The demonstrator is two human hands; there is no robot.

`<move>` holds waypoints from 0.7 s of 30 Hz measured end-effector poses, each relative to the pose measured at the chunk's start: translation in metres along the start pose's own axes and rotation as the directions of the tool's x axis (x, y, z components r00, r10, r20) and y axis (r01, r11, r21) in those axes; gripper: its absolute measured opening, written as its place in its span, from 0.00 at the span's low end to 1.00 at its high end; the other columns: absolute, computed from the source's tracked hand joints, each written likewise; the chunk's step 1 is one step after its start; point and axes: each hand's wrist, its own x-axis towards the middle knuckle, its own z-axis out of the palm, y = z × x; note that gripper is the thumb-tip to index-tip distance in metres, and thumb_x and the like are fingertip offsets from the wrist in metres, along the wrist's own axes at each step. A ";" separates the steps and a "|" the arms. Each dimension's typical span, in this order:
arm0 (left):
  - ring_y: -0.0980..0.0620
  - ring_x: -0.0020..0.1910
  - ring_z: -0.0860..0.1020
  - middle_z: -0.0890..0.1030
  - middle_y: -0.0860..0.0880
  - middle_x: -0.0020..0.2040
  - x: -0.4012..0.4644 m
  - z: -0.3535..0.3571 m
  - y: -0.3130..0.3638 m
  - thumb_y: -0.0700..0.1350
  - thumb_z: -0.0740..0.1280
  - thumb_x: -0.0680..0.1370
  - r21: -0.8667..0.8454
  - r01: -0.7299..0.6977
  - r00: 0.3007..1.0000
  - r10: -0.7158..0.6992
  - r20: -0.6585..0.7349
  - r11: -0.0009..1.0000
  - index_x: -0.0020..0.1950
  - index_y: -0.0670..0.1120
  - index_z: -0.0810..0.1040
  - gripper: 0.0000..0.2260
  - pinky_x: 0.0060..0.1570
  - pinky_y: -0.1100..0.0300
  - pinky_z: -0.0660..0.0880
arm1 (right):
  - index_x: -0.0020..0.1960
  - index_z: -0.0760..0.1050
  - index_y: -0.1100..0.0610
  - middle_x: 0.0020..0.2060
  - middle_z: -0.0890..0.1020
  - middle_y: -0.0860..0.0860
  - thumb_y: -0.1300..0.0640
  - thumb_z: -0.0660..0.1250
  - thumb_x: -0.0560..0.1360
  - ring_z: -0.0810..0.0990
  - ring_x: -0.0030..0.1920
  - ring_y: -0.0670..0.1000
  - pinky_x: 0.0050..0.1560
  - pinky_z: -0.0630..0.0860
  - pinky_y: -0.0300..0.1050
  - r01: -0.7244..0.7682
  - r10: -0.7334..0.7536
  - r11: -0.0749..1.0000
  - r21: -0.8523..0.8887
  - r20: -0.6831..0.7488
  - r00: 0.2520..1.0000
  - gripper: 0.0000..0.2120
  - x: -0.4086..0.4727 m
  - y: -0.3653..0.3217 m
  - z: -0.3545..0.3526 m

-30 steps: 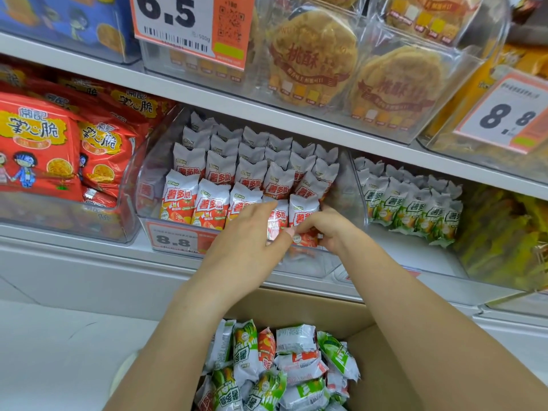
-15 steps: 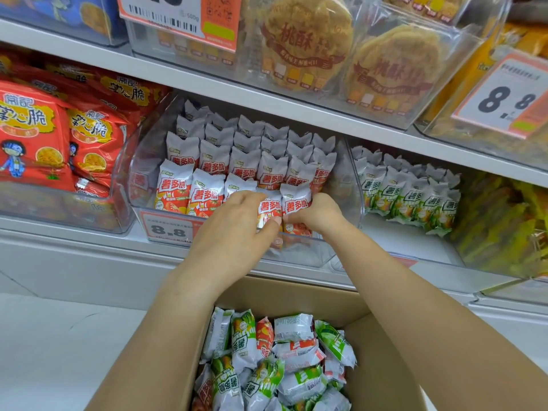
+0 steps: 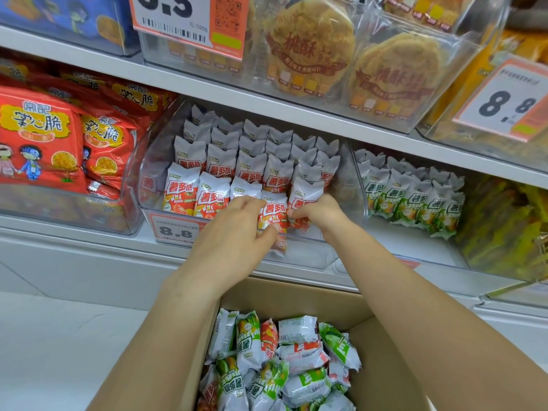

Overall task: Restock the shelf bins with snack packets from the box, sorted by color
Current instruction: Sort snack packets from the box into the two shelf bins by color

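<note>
Red packet (image 3: 274,213) between left hand (image 3: 234,241), right hand (image 3: 321,213)

Clear, glossy hard plastic for the bin (image 3: 341,256), smooth, with bright glare along the rim. Shiny foil-like film on the red packets (image 3: 181,191), silvery and crimped at the top seals; same glossy film on the green packets (image 3: 415,203). Matt brown cardboard for the box (image 3: 296,298), plain and unprinted inside. Smooth, pale painted finish on the shelf (image 3: 89,262), probably metal. Matt printed paper or card for the price tag (image 3: 175,229). Crinkly clear wrap, highly reflective, over the round pastries (image 3: 311,46). Glossy red film on the large bags (image 3: 38,137).
</note>
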 end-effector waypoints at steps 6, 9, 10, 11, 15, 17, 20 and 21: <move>0.51 0.69 0.67 0.65 0.50 0.73 0.003 0.003 0.000 0.54 0.59 0.81 0.026 -0.024 1.000 0.024 -0.003 0.999 0.75 0.49 0.64 0.23 0.62 0.57 0.66 | 0.68 0.65 0.61 0.60 0.77 0.56 0.63 0.75 0.68 0.76 0.61 0.56 0.57 0.74 0.46 0.140 -0.170 0.974 -0.176 -0.172 0.970 0.32 -0.033 -0.010 -0.011; 0.52 0.67 0.69 0.69 0.50 0.71 0.001 0.004 0.002 0.52 0.60 0.81 -0.034 -0.047 0.998 0.046 -0.037 0.998 0.73 0.49 0.68 0.21 0.61 0.58 0.66 | 0.74 0.59 0.56 0.63 0.74 0.50 0.60 0.72 0.73 0.75 0.63 0.50 0.61 0.71 0.43 0.397 -0.420 0.903 -0.165 -0.138 0.897 0.35 -0.083 -0.006 -0.019; 0.52 0.66 0.70 0.70 0.51 0.70 -0.001 0.003 0.003 0.51 0.60 0.81 -0.064 -0.057 0.996 0.053 -0.069 0.996 0.71 0.49 0.69 0.19 0.59 0.58 0.66 | 0.75 0.58 0.54 0.61 0.74 0.47 0.59 0.70 0.74 0.76 0.60 0.46 0.61 0.71 0.42 0.449 -0.467 0.883 -0.139 -0.143 0.873 0.34 -0.102 0.001 -0.025; 0.52 0.65 0.71 0.72 0.51 0.69 -0.003 0.003 0.005 0.50 0.61 0.80 -0.085 -0.067 0.993 0.058 -0.104 0.994 0.70 0.49 0.71 0.18 0.58 0.59 0.67 | 0.74 0.60 0.50 0.58 0.76 0.44 0.58 0.69 0.76 0.78 0.55 0.45 0.58 0.74 0.42 0.485 -0.497 0.868 -0.109 -0.152 0.854 0.30 -0.120 0.012 -0.031; 0.55 0.47 0.77 0.80 0.53 0.51 -0.023 0.018 0.018 0.46 0.62 0.80 -0.174 -0.108 0.974 0.070 -0.214 0.979 0.62 0.49 0.77 0.12 0.52 0.55 0.75 | 0.53 0.75 0.44 0.40 0.83 0.46 0.58 0.65 0.78 0.83 0.43 0.50 0.49 0.79 0.50 0.410 -0.413 0.911 -0.050 -0.116 0.904 0.10 -0.173 0.081 -0.056; 0.57 0.41 0.77 0.79 0.57 0.43 -0.038 0.039 0.023 0.45 0.62 0.79 -0.195 -0.100 0.982 0.065 -0.178 0.976 0.59 0.50 0.78 0.10 0.48 0.55 0.75 | 0.49 0.77 0.45 0.38 0.84 0.47 0.60 0.65 0.78 0.83 0.41 0.49 0.46 0.79 0.47 0.269 -0.277 0.957 -0.106 -0.069 0.958 0.09 -0.186 0.127 -0.064; 0.50 0.49 0.79 0.81 0.53 0.48 -0.054 0.089 0.022 0.50 0.62 0.79 -0.039 -0.032 0.990 0.037 0.139 0.999 0.61 0.50 0.77 0.12 0.50 0.55 0.75 | 0.54 0.78 0.48 0.46 0.84 0.49 0.54 0.65 0.77 0.83 0.46 0.52 0.43 0.75 0.43 -0.008 0.031 0.930 -0.367 0.055 0.998 0.06 -0.194 0.207 -0.069; 0.48 0.52 0.78 0.81 0.51 0.52 -0.058 0.108 0.019 0.52 0.61 0.80 0.089 -0.028 0.949 -0.002 0.315 0.996 0.62 0.49 0.76 0.14 0.50 0.55 0.75 | 0.58 0.77 0.50 0.51 0.83 0.51 0.52 0.65 0.77 0.82 0.49 0.52 0.45 0.74 0.43 -0.090 0.150 0.880 -0.467 0.094 0.984 0.10 -0.196 0.233 -0.066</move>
